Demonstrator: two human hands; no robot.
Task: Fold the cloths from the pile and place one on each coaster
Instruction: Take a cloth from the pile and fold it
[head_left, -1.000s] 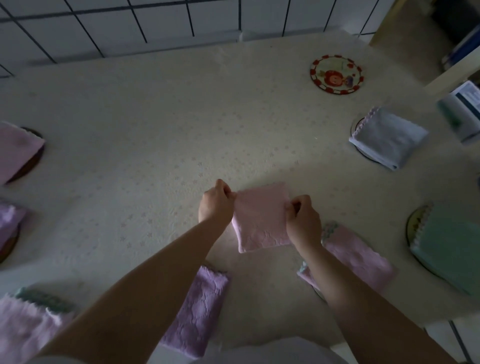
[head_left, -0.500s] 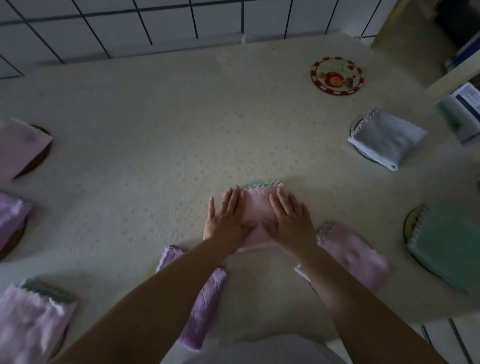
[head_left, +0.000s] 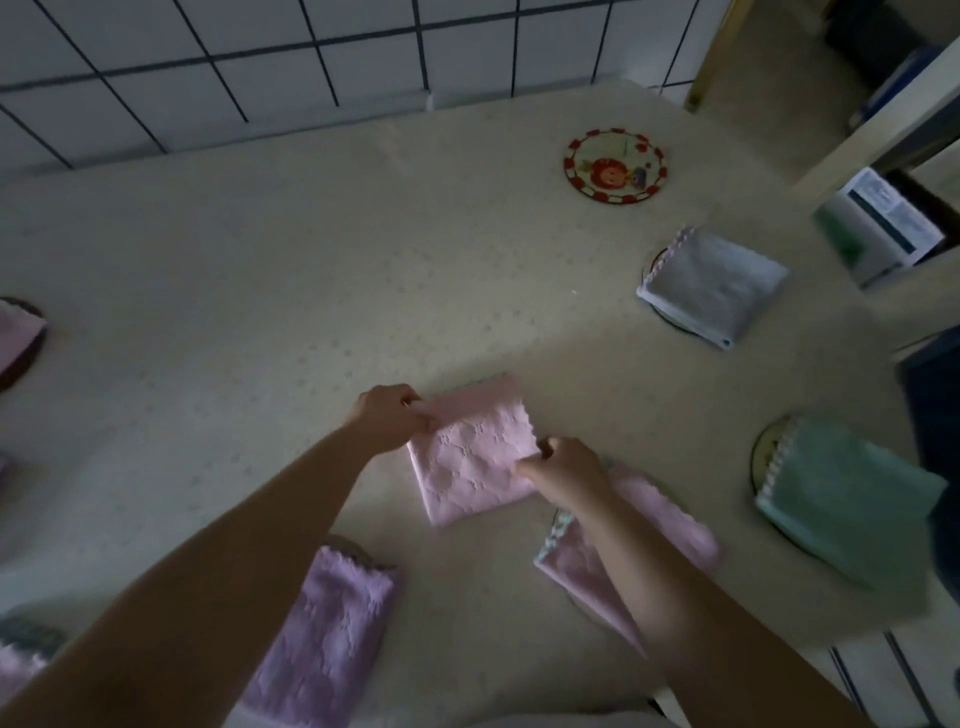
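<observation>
A folded pink cloth (head_left: 475, 452) lies on the table near its middle. My left hand (head_left: 387, 415) pinches its upper left corner. My right hand (head_left: 563, 467) pinches its right edge. A round coaster (head_left: 615, 166) with a red rim and a cartoon picture sits bare at the far right. Other coasters carry folded cloths: a grey one (head_left: 714, 286), a green one (head_left: 841, 493), a pink one (head_left: 654, 525) under my right forearm, and a purple one (head_left: 327, 639) near the front edge.
More pink cloths on dark coasters (head_left: 18, 338) sit at the left edge. A white tiled wall (head_left: 260, 67) runs behind the table. A box (head_left: 878, 223) stands beyond the right edge. The table's front edge is close to my body.
My hands pressed the pink cloth flat half a second ago. Now both have curled and pinch its left corner and right edge, and the cloth sits turned slightly.
</observation>
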